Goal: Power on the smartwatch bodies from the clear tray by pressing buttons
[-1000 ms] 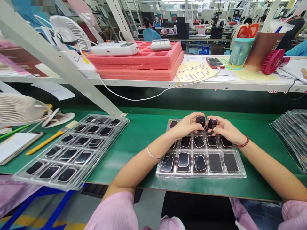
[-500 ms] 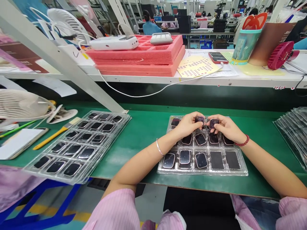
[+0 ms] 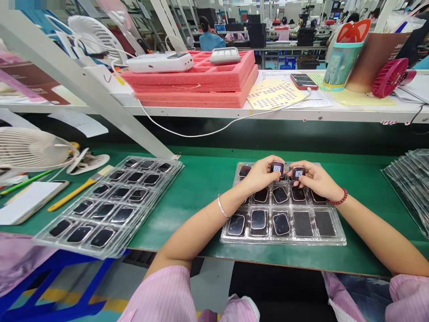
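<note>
Between the fingers of my left hand (image 3: 265, 172) is a small dark watch-face-like piece (image 3: 276, 167) with a white square code label showing. My right hand (image 3: 315, 178) pinches a similar dark labelled piece (image 3: 297, 173) beside it, a narrow gap apart. Both hands are over the far rows of a clear plastic tray (image 3: 284, 240). Several dark rounded-square pieces sit in its pockets, one of them a tilted piece (image 3: 281, 224) in the near row. Two near-row pockets at the right, such as the right-hand pocket (image 3: 325, 224), hold no piece. My hands hide part of the far rows.
On the left lie stacked clear trays (image 3: 122, 239) of dark pieces, a yellow-handled brush (image 3: 72, 195), a white fan (image 3: 33, 147) and a white flat box (image 3: 30, 203). More clear trays (image 3: 410, 183) are stacked right. A shelf (image 3: 208, 112) with red foam (image 3: 191, 98) spans the back.
Both held pieces have been turned so their white code labels face me; before, dark surfaces showed. My hands stay over almost the same spot.
</note>
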Available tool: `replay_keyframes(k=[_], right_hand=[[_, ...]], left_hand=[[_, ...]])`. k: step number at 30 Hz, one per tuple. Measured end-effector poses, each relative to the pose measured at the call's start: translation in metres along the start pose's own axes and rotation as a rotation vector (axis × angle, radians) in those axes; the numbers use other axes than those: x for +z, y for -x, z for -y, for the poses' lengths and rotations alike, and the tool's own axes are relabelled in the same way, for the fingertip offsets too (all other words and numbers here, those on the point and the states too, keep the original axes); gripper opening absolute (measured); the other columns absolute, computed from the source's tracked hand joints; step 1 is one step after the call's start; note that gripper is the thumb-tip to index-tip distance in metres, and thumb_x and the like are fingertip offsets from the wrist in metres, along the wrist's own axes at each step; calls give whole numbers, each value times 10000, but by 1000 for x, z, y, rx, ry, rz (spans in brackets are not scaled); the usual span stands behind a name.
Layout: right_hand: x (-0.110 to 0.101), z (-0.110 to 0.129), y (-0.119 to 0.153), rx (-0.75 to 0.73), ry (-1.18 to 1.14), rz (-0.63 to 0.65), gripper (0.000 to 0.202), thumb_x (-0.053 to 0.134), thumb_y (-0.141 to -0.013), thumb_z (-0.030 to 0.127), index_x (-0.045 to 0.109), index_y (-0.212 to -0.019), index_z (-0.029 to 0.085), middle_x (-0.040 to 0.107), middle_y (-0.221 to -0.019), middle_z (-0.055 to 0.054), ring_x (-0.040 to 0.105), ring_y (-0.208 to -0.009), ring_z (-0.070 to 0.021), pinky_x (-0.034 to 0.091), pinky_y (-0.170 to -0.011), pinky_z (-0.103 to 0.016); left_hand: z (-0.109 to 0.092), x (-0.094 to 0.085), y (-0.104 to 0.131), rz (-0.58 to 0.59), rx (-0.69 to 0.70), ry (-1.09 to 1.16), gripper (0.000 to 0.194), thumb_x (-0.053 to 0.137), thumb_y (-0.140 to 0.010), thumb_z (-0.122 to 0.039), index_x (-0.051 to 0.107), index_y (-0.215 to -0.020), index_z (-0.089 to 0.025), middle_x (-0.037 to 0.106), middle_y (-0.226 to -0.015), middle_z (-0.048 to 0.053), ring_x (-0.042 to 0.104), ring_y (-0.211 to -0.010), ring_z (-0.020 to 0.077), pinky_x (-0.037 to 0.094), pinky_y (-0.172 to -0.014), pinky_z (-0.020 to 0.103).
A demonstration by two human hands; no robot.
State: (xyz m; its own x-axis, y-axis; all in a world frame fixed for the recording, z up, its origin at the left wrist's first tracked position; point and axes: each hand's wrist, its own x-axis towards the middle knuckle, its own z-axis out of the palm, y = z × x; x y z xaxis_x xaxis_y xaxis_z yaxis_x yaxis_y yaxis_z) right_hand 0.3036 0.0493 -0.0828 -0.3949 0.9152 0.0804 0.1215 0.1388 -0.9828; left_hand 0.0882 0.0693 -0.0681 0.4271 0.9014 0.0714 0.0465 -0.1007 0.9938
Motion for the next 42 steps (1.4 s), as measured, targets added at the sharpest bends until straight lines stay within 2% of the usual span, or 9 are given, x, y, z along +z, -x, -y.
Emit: replay_keyframes(k=[4,7,10,12,17,20,27,42], right_hand=[[0,-1,0,-13,-16,1,428,576,-780,138,581,-1204,200,718,-1122,-90,714,-761,-159,599,-637,-299],[0,-1,0,-14,-49,-15,495,595,-796,157,559,-1285,224,689,-1212,-94,719,-858,-176,609,-665,-302],[-2,-1,-1,27,-122,-44,543,626,-847,237,526,-1379,274,632,-1321,-86,710,-962,-188,620,-730,-317],[-4,-2,-2,59,-168,-65,536,658,-864,305,541,-1387,297,627,-1312,-76,707,-969,-189,621,-762,-327],[-9,-7,-4,66,-227,-84,534,787,-778,388,638,-1267,233,680,-949,-36,689,-759,-157,605,-678,-302],[-10,-7,-4,59,-208,-52,524,813,-754,393,654,-1216,204,669,-831,-15,627,-637,-130,582,-634,-300],[-9,-3,-3,50,-163,-11,486,805,-763,391,646,-1186,212,655,-791,-1,578,-579,-120,549,-594,-286],[-8,-3,-3,14,-107,34,469,766,-798,402,628,-1206,214,671,-982,-45,554,-593,-105,536,-582,-277]], left_hand=[[0,-1,0,-10,-4,9,437,599,-686,-73,604,-1117,-147,692,-986,55,647,-814,131,503,-743,253],[1,-2,0,5,-38,49,546,589,-729,-99,566,-1271,-158,678,-1132,91,666,-824,137,488,-670,227],[3,-4,-1,27,-59,98,607,593,-805,-172,495,-1404,-179,641,-1243,121,683,-872,160,488,-630,224],[4,-6,-2,44,-55,121,615,620,-837,-241,478,-1433,-181,647,-1213,122,689,-875,170,497,-639,232],[8,-8,-2,84,-56,128,717,723,-806,-340,445,-1448,-181,635,-1077,91,693,-755,152,458,-569,218],[10,-7,-1,93,-58,117,707,757,-782,-337,456,-1403,-184,627,-998,58,665,-675,114,432,-533,200],[12,-4,-1,125,-43,102,601,748,-773,-280,472,-1296,-177,600,-940,14,626,-602,76,489,-596,238],[9,-2,-1,134,-69,61,556,738,-776,-253,480,-1262,-170,585,-921,10,599,-607,62,494,-587,224]])
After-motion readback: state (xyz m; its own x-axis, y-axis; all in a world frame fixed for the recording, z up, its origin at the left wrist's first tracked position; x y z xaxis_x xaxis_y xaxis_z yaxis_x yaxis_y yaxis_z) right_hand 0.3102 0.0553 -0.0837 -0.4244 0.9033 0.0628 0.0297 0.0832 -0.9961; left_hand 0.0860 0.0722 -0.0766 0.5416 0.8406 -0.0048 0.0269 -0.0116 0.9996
